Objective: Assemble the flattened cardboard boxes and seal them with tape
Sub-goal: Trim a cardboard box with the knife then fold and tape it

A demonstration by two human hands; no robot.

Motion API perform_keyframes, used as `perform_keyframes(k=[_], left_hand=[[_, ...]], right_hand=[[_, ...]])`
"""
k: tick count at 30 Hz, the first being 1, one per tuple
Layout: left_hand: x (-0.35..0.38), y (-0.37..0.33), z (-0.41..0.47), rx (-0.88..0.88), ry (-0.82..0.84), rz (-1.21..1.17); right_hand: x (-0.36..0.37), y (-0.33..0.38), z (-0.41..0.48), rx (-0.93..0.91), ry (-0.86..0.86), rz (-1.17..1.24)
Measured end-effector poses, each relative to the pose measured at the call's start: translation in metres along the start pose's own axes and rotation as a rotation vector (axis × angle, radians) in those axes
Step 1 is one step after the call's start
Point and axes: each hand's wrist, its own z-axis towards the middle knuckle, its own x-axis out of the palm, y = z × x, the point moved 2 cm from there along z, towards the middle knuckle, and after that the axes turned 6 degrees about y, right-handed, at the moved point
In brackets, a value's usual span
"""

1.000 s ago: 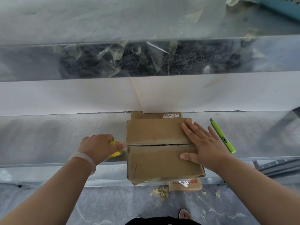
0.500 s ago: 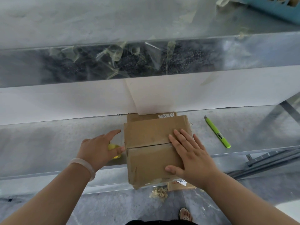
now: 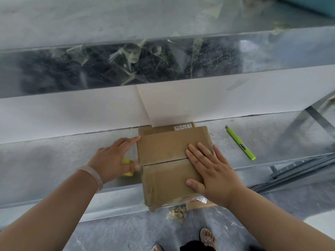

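Observation:
A brown cardboard box stands on the metal shelf, its two top flaps folded shut and meeting at a seam across the middle. My right hand lies flat on the right part of both flaps, fingers straight, pressing them down. My left hand is at the box's left side and holds a yellow tape roll, mostly hidden under the palm. Its index finger reaches to the box's far left corner and its thumb touches the left end of the seam.
A green utility knife lies on the shelf right of the box. More cardboard pokes out behind the box against the white panel. Tape scraps hang from the upper ledge. Another carton and shreds lie on the floor.
My right hand slid towards me along the flaps. My left hand uncurled its index finger and moved in to the box's left edge, thumb reaching the seam.

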Motion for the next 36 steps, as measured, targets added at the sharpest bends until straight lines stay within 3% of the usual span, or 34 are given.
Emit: perform_keyframes(k=[12, 30, 36], left_hand=[[-0.006, 0.000, 0.008, 0.166, 0.077, -0.016], [-0.001, 0.007, 0.015, 0.183, 0.055, 0.001], [0.002, 0.007, 0.015, 0.164, 0.050, 0.002]], right_hand=[[-0.004, 0.005, 0.003, -0.043, -0.063, 0.032], [-0.006, 0.007, 0.014, -0.076, 0.133, -0.081], [0.007, 0.035, 0.021, 0.073, 0.173, 0.016]])
